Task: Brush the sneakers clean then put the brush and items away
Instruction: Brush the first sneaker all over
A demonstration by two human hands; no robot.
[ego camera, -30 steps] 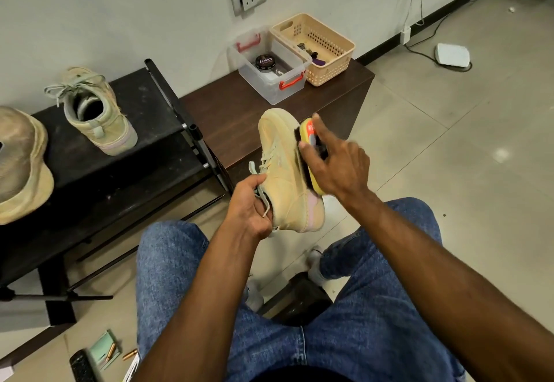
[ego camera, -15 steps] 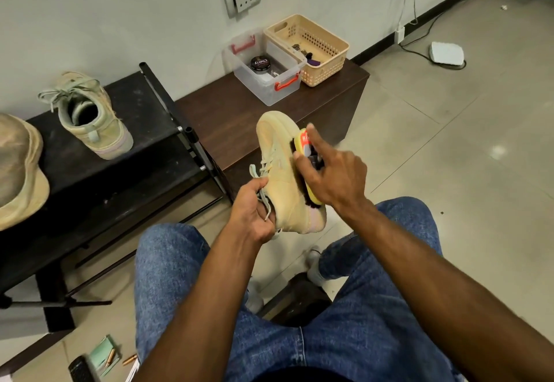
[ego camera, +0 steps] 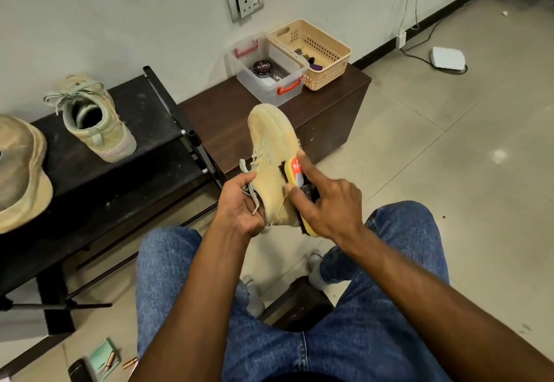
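I hold a tan sneaker upright over my knees, toe pointing away. My left hand grips it at the collar and laces. My right hand grips a yellow brush with an orange label, its dark bristles pressed against the shoe's right side near the heel; the index finger lies along the brush's back. The second sneaker stands on the black shoe rack at the left. A clear plastic box with red handles holds a round polish tin.
A beige basket with small items sits next to the clear box on a brown cabinet. A tan hat lies at the left edge. Cables and a white device lie on the tiled floor. Small items lie by my left leg.
The brush has slid down the sneaker's side toward the heel. The camera view shifted slightly; the left hand keeps its hold.
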